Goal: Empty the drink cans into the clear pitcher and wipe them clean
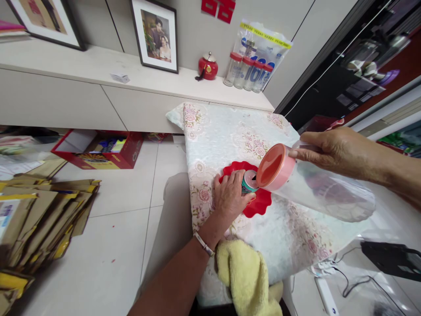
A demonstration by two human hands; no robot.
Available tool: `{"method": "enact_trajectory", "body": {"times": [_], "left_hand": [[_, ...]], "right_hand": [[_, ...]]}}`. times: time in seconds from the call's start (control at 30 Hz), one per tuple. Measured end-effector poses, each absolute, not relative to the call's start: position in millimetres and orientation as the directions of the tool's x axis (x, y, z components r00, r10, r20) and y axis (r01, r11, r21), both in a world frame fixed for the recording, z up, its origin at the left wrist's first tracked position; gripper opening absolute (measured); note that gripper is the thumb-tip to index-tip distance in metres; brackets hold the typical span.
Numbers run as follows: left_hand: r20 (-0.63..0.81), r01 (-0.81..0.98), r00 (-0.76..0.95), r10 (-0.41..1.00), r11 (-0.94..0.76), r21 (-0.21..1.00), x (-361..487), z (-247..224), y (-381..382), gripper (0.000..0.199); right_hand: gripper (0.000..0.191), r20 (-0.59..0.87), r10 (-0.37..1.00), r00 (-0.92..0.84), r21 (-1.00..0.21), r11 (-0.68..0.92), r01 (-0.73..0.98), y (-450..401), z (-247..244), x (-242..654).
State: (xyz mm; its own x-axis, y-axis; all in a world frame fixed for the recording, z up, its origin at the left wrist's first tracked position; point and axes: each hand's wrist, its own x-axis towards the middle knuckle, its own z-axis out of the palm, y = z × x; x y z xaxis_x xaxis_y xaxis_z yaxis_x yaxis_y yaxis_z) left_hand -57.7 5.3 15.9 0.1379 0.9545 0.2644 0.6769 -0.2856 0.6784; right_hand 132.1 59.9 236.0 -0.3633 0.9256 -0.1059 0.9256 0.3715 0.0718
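Observation:
My left hand (230, 195) is wrapped round a green drink can (250, 180) with a silver top. The can stands on a red scalloped plate (263, 205) on the table. A clear plastic pitcher (329, 197) with a pink-orange lid (273, 166) hangs over the table's right side. My right hand (335, 151) grips its handle, so the pitcher lies tilted almost on its side. Its lid end is at the can's top; whether they touch I cannot tell. No liquid stream is visible.
A floral tablecloth (226, 131) covers the table, with a yellow towel (246, 276) at its near edge. Behind stands a white cabinet (148, 85) bearing red-lidded glass jars (248, 74) and a red pot (208, 68). Flattened cardboard (42, 219) lies left; a power strip (325, 295) lies right.

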Motion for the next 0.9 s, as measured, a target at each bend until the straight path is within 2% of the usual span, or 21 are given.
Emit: {"method": "enact_trajectory", "body": {"times": [0.3, 0.67, 0.9], "left_hand": [[0.262, 0.692, 0.131, 0.956, -0.277, 0.666, -57, 15, 6, 0.067], [0.267, 0.690, 0.133, 0.955, -0.282, 0.667, -56, 13, 7, 0.067], [0.251, 0.682, 0.141, 0.958, -0.278, 0.677, -58, 16, 6, 0.065]], "right_hand": [[0.065, -0.078, 0.906, -0.416, 0.070, 0.422, 0.904, 59, 239, 126], [0.073, -0.164, 0.928, -0.336, 0.108, 0.355, 0.929, 61, 245, 116], [0.072, -0.113, 0.925, -0.362, 0.119, 0.374, 0.920, 63, 240, 118]]}}
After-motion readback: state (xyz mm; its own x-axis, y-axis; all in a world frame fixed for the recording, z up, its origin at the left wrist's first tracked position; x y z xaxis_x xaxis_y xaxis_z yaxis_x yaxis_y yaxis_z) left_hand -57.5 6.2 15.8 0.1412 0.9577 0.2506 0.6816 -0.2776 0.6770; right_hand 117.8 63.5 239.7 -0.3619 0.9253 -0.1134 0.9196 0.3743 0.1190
